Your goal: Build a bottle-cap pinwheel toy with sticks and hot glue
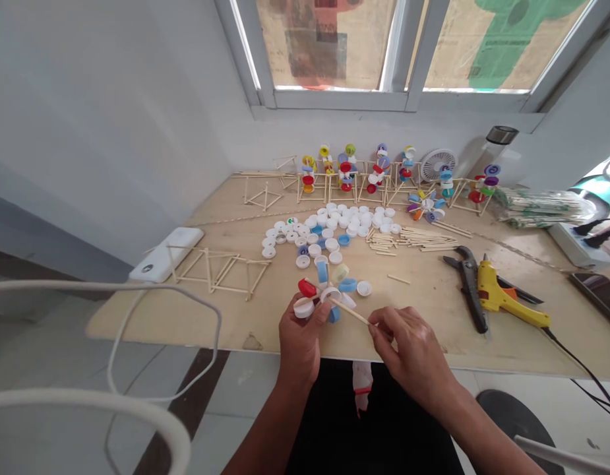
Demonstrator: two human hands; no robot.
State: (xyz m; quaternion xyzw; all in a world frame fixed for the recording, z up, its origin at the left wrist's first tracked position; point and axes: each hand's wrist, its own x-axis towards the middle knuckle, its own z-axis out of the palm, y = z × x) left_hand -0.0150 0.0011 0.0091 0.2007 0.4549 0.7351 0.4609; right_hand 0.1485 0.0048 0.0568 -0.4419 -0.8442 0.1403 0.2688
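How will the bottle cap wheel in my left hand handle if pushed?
The cap wheel is probably light, being built from small caps. It may be fragile and apt to rock, as its caps jut out separately around the hub.

The left hand (303, 336) grips with thumb (319, 318) forward; the right hand (411, 340), to its right, pinches, knuckles up. Both bare forearms (483, 422) angle inward from the near side.

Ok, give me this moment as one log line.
left hand: holding bottle-cap wheel | right hand: pinching wooden stick, far end at wheel | glue gun: on table
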